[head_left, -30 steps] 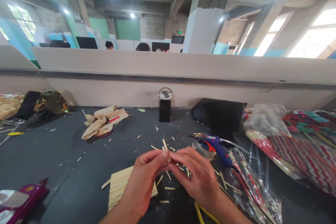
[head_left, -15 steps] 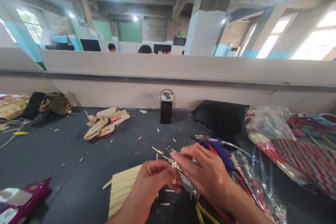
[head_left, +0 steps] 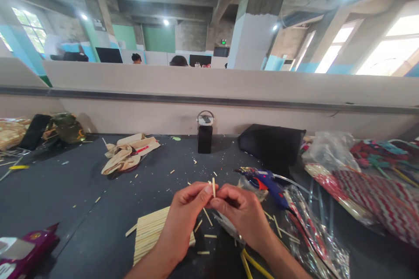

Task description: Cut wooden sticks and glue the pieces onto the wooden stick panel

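Two hands, left hand (head_left: pixel 185 216) and right hand (head_left: pixel 247 218), pinch short pale sticks (head_left: pixel 214 187) between nearly closed fingertips, above the dark table (head_left: pixel 81 200). One slatted mat (head_left: pixel 150 231) lies partly behind the left forearm, a slat jutting from its left edge. One blue glue gun (head_left: pixel 273 187) lies beyond the right hand. One phone (head_left: pixel 204 139) stands near the partition (head_left: pixel 157 115).

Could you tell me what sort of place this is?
Probably a shared craft workshop: a blue glue gun and a mat of joined sticks lie on the dark table, with other people beyond the partition.
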`<state>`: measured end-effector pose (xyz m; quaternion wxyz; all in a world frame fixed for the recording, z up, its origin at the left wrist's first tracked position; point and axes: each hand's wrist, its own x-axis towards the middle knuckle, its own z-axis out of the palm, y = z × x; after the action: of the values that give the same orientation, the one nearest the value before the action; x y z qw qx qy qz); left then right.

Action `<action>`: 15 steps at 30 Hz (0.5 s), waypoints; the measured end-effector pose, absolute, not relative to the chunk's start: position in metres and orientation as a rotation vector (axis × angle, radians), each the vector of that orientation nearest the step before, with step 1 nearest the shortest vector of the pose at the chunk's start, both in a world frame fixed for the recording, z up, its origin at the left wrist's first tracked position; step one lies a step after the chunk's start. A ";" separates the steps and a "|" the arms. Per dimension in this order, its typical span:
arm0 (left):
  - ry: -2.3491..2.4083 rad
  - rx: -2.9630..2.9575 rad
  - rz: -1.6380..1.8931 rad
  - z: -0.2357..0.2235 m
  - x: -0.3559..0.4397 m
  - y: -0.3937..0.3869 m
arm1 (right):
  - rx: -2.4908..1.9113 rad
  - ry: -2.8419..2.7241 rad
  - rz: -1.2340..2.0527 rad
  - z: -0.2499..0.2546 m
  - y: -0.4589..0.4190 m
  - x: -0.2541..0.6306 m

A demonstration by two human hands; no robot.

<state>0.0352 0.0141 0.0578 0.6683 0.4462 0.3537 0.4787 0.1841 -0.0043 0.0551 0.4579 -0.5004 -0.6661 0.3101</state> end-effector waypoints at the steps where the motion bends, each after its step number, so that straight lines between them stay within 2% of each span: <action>1: 0.780 0.991 1.061 0.057 0.035 0.014 | -1.249 -1.622 0.795 0.054 -0.003 0.183; 6: 0.723 0.956 0.958 0.058 0.032 0.016 | -1.283 -1.620 0.844 0.050 0.000 0.186; 15: 0.709 0.552 1.056 0.060 0.039 0.022 | -1.269 -1.826 0.225 0.051 -0.005 0.189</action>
<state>0.0390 0.0220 0.0605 0.7691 0.2543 0.3268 0.4868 0.1890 -0.0053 0.0506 0.4380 -0.5106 -0.7344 0.0903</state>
